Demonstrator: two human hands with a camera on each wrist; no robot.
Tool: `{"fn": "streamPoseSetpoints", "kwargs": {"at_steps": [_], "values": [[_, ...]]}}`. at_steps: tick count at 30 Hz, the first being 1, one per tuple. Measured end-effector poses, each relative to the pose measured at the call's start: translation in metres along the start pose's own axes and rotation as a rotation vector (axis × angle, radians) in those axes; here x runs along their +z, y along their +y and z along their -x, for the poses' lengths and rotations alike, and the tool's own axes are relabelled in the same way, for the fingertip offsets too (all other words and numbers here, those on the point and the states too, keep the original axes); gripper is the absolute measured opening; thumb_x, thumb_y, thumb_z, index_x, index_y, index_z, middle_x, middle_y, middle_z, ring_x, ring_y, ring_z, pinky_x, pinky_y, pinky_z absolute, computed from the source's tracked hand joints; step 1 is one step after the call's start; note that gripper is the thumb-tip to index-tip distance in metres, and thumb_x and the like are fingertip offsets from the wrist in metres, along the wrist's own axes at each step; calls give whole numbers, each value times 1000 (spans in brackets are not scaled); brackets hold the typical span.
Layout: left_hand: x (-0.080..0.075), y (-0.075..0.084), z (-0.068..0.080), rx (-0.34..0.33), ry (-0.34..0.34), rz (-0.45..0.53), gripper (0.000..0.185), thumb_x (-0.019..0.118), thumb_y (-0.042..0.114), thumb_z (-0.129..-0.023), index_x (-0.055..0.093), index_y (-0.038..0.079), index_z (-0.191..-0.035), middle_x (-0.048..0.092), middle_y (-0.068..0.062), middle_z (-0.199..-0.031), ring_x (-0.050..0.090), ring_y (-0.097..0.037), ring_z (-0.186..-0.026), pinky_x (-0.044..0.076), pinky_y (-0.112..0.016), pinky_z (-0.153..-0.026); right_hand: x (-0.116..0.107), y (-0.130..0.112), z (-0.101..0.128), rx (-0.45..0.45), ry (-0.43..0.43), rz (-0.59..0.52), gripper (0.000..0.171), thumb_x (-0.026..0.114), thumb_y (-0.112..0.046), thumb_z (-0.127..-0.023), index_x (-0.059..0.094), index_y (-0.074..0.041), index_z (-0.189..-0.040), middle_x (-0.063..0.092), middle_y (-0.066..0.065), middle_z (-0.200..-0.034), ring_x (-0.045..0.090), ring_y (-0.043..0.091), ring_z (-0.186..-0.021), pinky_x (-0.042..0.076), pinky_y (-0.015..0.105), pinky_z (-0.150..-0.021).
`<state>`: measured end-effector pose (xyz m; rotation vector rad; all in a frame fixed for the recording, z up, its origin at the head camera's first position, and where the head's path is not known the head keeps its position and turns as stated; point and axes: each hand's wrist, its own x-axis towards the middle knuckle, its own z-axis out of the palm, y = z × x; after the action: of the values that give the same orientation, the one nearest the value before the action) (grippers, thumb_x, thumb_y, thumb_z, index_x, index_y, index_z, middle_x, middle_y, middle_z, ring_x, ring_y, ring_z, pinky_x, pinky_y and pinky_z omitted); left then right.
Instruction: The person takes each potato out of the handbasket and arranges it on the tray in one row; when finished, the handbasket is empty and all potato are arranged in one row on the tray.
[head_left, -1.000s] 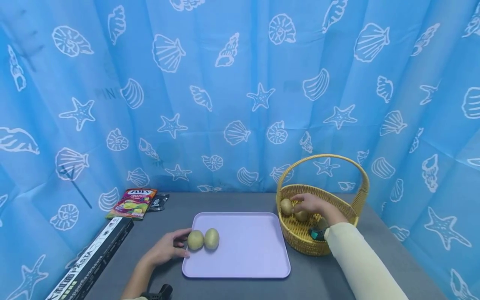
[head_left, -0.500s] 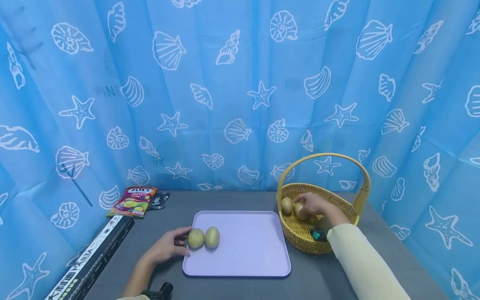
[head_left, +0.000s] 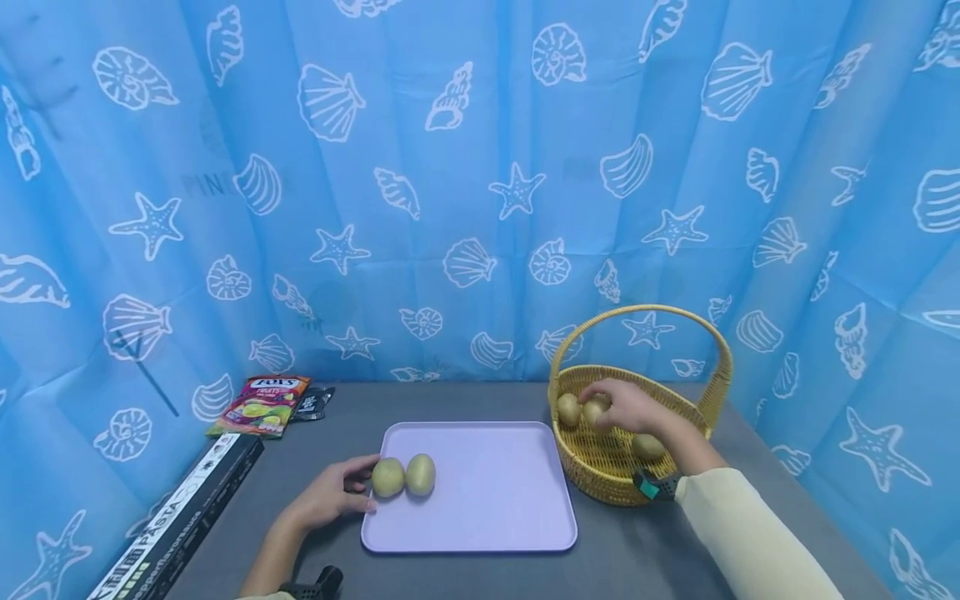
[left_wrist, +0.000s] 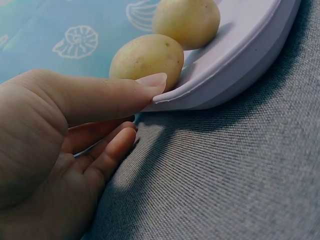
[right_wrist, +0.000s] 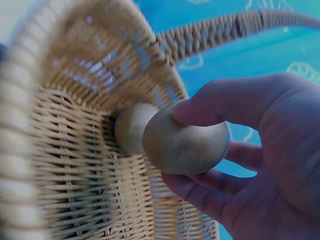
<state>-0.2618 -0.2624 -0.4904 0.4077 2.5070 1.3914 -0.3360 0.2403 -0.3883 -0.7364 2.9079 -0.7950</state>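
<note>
My right hand (head_left: 626,406) is inside the yellow wicker basket (head_left: 600,479) and grips a kiwi (right_wrist: 186,141), lifted off the basket floor. Another kiwi (head_left: 567,409) sits against the basket's left wall (right_wrist: 131,127), and a third kiwi (head_left: 648,446) lies near my wrist. Two kiwis (head_left: 387,477) (head_left: 421,474) rest side by side on the lilac tray (head_left: 495,508) at its left edge. My left hand (head_left: 330,497) lies on the grey table beside the tray, its thumb touching the tray's rim (left_wrist: 210,85) next to the nearer kiwi (left_wrist: 147,59).
A black pasta box (head_left: 176,521) lies along the table's left edge. A colourful sweets packet (head_left: 261,405) and a small dark packet (head_left: 313,402) sit at the back left. A blue seashell curtain (head_left: 480,192) encloses the table on three sides.
My right hand has closed round a kiwi in the basket and raised it slightly. The left hand and the two kiwis on the tray have stayed put.
</note>
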Motion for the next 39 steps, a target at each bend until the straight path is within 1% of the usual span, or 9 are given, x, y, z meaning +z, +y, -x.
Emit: {"fn": "streamPoseSetpoints", "kwargs": {"at_steps": [5,11,15,20,26,29,32,36,39], "values": [[1,0,-2,0,6,-5,80,81,21,-77,42,-4,-143,52,-25,-134,57,-34,-110,48,-50,-93,1,-13,15,-73,64,-6,45,75,-5,-70,68,-7,-114,62,11,-117,56,32,-108,48,45,-84],[1,-3,-3,-19,24,-7,81,82,21,-76,43,-3,-143,52,-24,-135,57,-33,-110,48,-51,-92,5,-33,33,-120,89,-62,45,77,-4,-71,67,-10,-115,60,10,-121,55,32,-108,53,33,-73],[2,-3,-4,-32,25,3,81,82,22,-76,44,-2,-143,52,-23,-135,57,-33,-110,48,-51,-92,10,-46,45,-144,99,-50,44,78,-6,-72,67,-13,-114,60,9,-123,54,32,-112,53,32,-74],[2,-4,-3,-43,17,9,81,82,21,-76,43,-2,-143,52,-23,-135,57,-32,-110,49,-50,-92,20,-63,53,-162,55,-97,44,79,-6,-74,67,-15,-116,58,10,-128,52,35,-116,55,29,-73],[0,-3,-1,-34,18,13,81,82,20,-76,43,-3,-143,53,-24,-133,57,-32,-109,50,-49,-91,38,-80,48,-250,16,-196,47,78,-2,-75,65,-18,-118,58,7,-128,53,31,-115,56,25,-72],[0,-2,0,-37,18,15,81,82,20,-76,43,-3,-143,54,-23,-133,57,-31,-108,50,-48,-90,48,-85,41,-291,12,-207,48,79,-4,-75,64,-20,-118,59,2,-126,55,27,-112,56,28,-73],[0,-2,0,-45,19,15,81,82,20,-76,44,-2,-143,54,-23,-133,57,-31,-108,50,-48,-89,58,-89,34,-299,11,-209,47,79,-6,-76,64,-20,-119,59,1,-126,55,24,-112,56,29,-74],[0,-3,-1,-46,17,11,81,82,22,-76,44,-1,-143,54,-22,-133,57,-31,-109,50,-49,-90,74,-94,26,-299,5,-232,46,78,-2,-76,64,-15,-118,58,5,-126,53,27,-115,56,26,-72],[0,-5,-1,-35,16,9,81,82,22,-76,43,-2,-143,54,-23,-133,57,-31,-109,49,-49,-91,88,-99,18,-322,11,-204,46,79,-1,-73,65,-9,-116,60,7,-123,53,29,-114,54,26,-74]]}}
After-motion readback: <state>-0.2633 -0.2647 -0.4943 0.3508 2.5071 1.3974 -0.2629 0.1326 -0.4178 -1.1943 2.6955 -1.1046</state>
